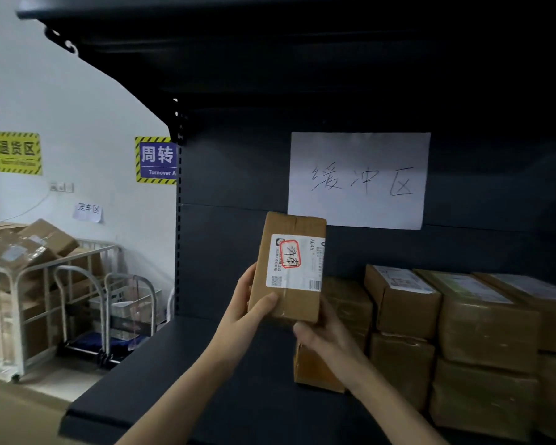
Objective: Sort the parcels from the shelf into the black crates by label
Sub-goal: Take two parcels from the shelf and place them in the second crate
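Note:
A small brown cardboard parcel point(290, 268) is held upright above the dark shelf point(206, 364), its white shipping label with red-circled handwriting facing me. My left hand point(249, 308) grips its lower left side, thumb across the front. My right hand point(321, 335) holds it from below and behind at the lower right corner. Several more taped brown parcels point(463, 332) are stacked on the shelf to the right. No black crate is in view.
A white paper sign point(358, 179) with handwriting is fixed to the shelf's back panel. Another shelf board hangs overhead. At the left stands a white metal cage cart point(29, 300) full of boxes, with hand trolleys point(109, 316) beside it and wall signs above.

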A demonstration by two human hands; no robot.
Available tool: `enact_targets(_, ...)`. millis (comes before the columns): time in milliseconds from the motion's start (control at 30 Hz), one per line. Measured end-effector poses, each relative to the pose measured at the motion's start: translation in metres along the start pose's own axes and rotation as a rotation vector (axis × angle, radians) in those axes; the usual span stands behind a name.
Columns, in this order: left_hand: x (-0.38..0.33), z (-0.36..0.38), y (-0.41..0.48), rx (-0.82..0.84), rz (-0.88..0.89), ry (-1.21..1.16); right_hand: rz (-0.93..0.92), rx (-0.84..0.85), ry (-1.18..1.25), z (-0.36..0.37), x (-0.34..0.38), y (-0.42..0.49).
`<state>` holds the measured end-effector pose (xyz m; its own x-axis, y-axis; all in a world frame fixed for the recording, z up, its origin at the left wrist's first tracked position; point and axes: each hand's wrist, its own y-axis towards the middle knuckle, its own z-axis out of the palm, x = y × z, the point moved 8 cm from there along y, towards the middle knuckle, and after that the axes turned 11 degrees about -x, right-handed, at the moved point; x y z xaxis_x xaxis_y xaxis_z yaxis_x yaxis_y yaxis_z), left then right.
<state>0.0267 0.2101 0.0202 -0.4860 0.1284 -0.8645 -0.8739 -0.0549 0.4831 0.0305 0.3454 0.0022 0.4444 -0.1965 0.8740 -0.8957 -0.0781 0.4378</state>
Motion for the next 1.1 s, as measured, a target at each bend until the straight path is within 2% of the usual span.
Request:
enact_targets(200,0.026,-0.054,-0.012,-0.135,-0.140,0.069,0.168,0.166,-0.019,0.050,-0.025,0.003)
enact_targets(433,0.076,-0.118,-0.027,-0.363,-0.408,0.286,0.404,0.253,-0.031,0.123,-0.083,-0.003)
enact_targets(567,0.088,-0.144,-0.023,-0.459,-0.464,0.334,0.395,0.248,-0.092,0.138,-0.087,0.002)
enact_targets(667,0.090,-0.144,-0.013,-0.442,-0.463,0.397,0.341,0.238,-0.151,0.122,-0.076,0.006)
enact_targets(767,0.087,-0.141,0.000,-0.435,-0.421,0.563,0.246,0.141,-0.265,0.084,-0.063,0.010)
enact_targets(900,0.051,-0.120,0.022,-0.500,-0.124,0.834,0.085,-0.049,-0.314,0.020,-0.037,0.015)
enact_targets(1000,0.031,-0.074,0.033,-0.455,0.066,0.836,-0.003,-0.189,-0.409,-0.030,-0.023,0.017)
enact_targets(1100,0.037,-0.018,0.041,-0.296,0.129,0.809,-0.031,-0.306,-0.527,-0.072,-0.021,0.013)
